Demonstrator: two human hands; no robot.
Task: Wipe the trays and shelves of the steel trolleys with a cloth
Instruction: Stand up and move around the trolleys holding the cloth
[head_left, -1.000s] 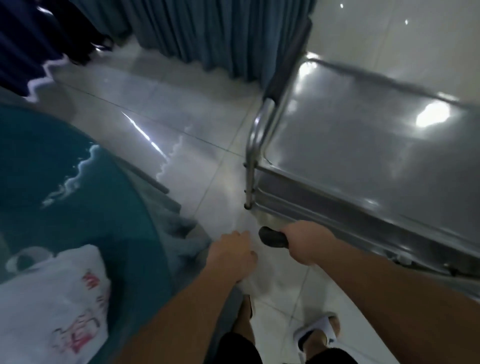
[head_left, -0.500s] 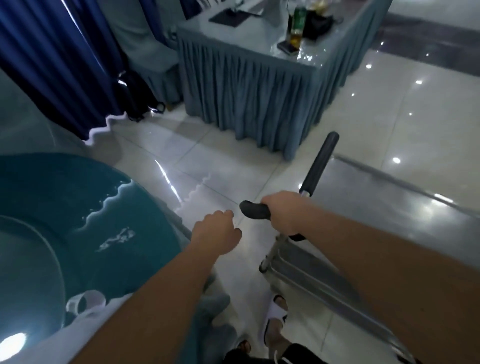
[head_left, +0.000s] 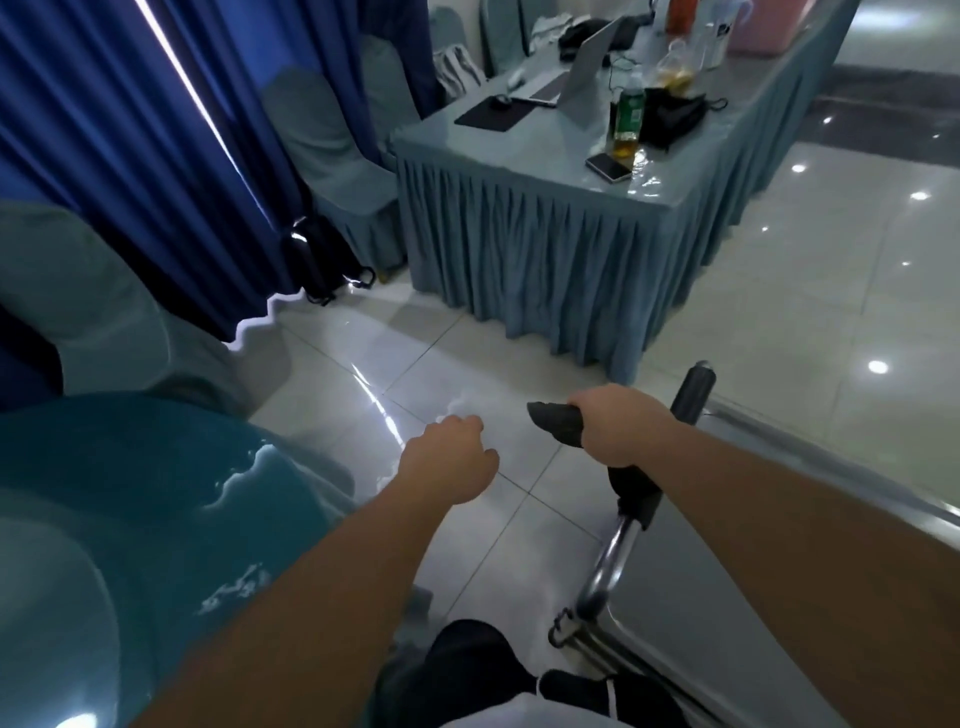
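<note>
A steel trolley (head_left: 737, 613) fills the lower right, its flat top shelf dull and reflective. Its black foam-covered handle (head_left: 631, 491) bends around the near corner, with the far grip (head_left: 693, 389) sticking up behind my arm. My right hand (head_left: 621, 431) is closed around the handle's black grip. My left hand (head_left: 447, 460) hangs in the air to the left of the handle, fingers curled into a loose fist with nothing in it. No cloth shows in either hand.
A round teal table (head_left: 130, 519) sits at the left. Ahead stands a long skirted table (head_left: 545, 249) with a laptop, bottles and a phone. Blue curtains (head_left: 156, 156) and covered chairs (head_left: 337, 145) line the left. Glossy tiled floor (head_left: 779, 338) lies between.
My view has lifted from the trolley's shelf toward the room. My right hand keeps its grip on the handle; my left hand has risen and stays beside it.
</note>
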